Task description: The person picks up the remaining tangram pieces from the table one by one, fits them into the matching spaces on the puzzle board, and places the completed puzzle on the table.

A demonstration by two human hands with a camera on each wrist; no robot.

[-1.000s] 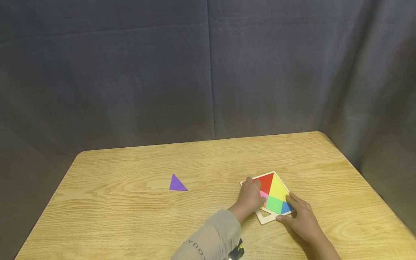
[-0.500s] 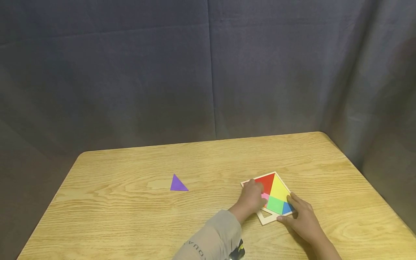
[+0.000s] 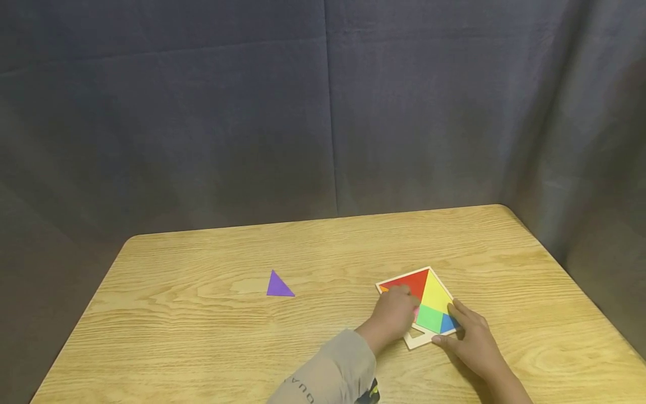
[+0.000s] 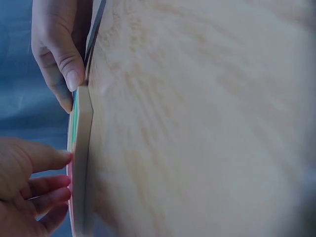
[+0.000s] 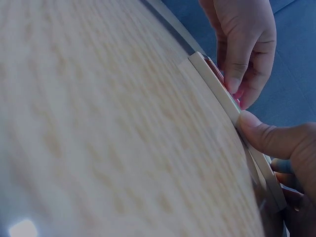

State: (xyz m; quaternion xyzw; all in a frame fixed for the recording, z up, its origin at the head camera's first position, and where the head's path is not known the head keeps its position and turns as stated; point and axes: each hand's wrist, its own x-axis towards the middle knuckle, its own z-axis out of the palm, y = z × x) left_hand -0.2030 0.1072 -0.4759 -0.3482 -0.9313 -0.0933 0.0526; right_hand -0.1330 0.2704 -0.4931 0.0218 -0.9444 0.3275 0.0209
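A wooden tangram tray (image 3: 411,344) lies at the right of the table, filled with red (image 3: 409,281), yellow (image 3: 435,292), green (image 3: 429,318) and blue (image 3: 449,323) pieces. A bit of orange and pink shows beside my left hand (image 3: 395,315), which covers that side. Its thumb and fingertips touch the pink piece (image 4: 69,170) in the left wrist view. My right hand (image 3: 471,339) grips the tray's near right edge, thumb on the rim and fingers over the blue corner. A triangular recess (image 3: 416,333) at the near corner shows bare wood. The purple triangle (image 3: 279,285) lies apart, left of the tray.
The wood-grain table (image 3: 202,336) has rounded far corners. A dark grey curtain (image 3: 252,112) hangs behind it and along the sides. A small black object (image 3: 370,394) with a yellow mark shows under the left sleeve (image 3: 328,367).
My left hand has shifted slightly right over the tray, showing some orange at the left corner and covering more of the pink piece. My right hand keeps its grip.
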